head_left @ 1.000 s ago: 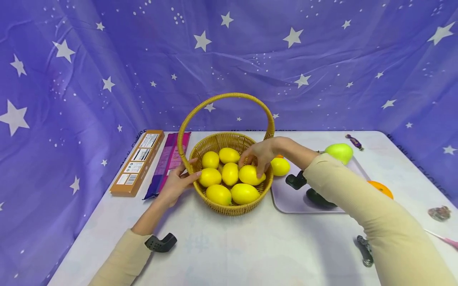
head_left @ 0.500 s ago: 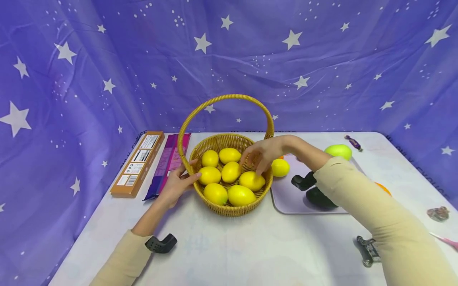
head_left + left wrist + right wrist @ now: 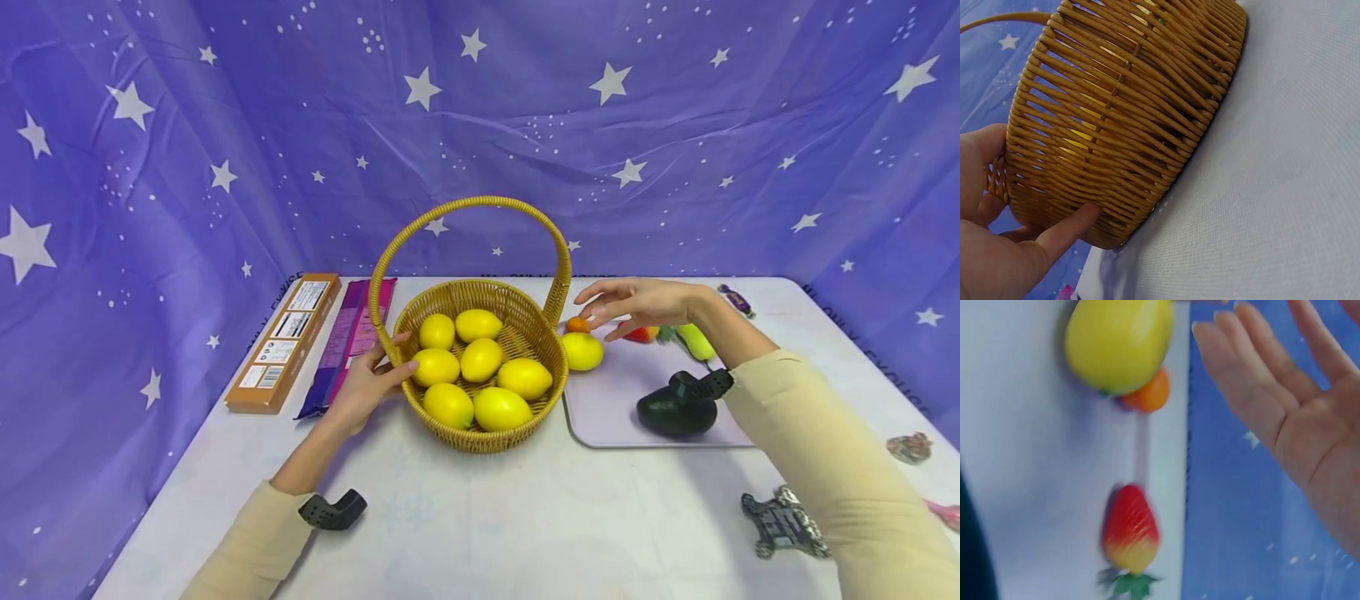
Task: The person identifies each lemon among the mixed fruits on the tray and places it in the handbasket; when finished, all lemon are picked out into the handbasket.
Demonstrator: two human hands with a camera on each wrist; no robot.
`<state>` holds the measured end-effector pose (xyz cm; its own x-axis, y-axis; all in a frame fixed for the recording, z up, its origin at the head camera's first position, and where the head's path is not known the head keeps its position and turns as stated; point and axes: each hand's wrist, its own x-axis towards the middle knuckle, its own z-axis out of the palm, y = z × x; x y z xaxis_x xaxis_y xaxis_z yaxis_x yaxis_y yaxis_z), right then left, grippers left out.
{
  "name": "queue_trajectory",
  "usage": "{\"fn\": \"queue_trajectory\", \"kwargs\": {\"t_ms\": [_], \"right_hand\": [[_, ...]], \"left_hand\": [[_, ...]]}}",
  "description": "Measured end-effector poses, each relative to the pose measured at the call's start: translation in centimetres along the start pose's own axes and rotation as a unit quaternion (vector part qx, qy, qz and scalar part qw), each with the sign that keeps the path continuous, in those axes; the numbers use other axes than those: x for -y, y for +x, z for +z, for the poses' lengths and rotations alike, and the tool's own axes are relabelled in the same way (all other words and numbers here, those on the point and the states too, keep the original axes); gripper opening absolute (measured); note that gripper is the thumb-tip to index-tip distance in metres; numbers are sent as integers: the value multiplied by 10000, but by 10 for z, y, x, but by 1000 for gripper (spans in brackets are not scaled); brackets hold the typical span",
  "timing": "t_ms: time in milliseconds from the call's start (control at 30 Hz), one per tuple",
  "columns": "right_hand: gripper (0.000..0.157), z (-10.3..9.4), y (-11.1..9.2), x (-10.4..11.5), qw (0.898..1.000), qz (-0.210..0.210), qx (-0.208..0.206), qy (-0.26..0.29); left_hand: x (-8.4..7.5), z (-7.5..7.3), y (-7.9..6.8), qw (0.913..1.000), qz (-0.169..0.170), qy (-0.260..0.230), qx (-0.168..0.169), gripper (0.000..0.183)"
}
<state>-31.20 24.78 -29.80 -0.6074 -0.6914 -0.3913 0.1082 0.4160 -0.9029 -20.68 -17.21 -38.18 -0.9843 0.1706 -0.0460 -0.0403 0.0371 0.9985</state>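
Note:
A woven basket (image 3: 480,442) with a tall arched handle stands mid-table, several yellow lemons (image 3: 481,360) lying inside it. My left hand (image 3: 367,387) grips the basket's left side; in the left wrist view its thumb is at the rim and a finger lies along the woven outer wall (image 3: 1141,144). Over the pale purple tray (image 3: 607,417), my right hand (image 3: 637,304) holds nothing, fingers extended. Just below its fingertips are a lemon (image 3: 582,352) and a small orange fruit (image 3: 577,325). A strawberry (image 3: 1132,525) lies on the tray under the hand.
An avocado-like dark fruit (image 3: 675,412) and a green pear-shaped fruit (image 3: 696,342) lie on the tray. Left of the basket are a brown box (image 3: 285,346) and a purple packet (image 3: 348,342). A wrapped candy (image 3: 737,300) and a dark metallic object (image 3: 783,523) lie at right.
My right hand has let go of a lemon inside the basket and moved right, out over the tray. That lemon settled lower among the others. My left hand stays on the basket.

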Motion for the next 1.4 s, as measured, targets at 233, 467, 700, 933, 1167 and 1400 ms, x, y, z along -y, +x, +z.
{"fn": "queue_trajectory", "kwargs": {"t_ms": [233,467,700,933,1167,1400], "right_hand": [[49,0,10,-20,9968,562,-354,-446],[53,13,25,-24,9908,782,-90,-1097],[56,20,28,-25,9820,1011,70,-1593],[52,21,24,-29,9834,879,-25,-1585],[56,19,19,-31,9847,876,5,-1508],[62,23,19,-32,9830,910,225,-1577]], "left_hand": [[2,0,-1,10000,-34,-9,-26,57],[4,1,-1,10000,-17,-51,9,57],[4,1,-1,10000,-3,-45,28,57],[4,0,-1,10000,-39,-30,7,57],[1,-1,0,10000,-2,28,-39,56],[1,0,1,10000,-12,-1,2,56]]}}
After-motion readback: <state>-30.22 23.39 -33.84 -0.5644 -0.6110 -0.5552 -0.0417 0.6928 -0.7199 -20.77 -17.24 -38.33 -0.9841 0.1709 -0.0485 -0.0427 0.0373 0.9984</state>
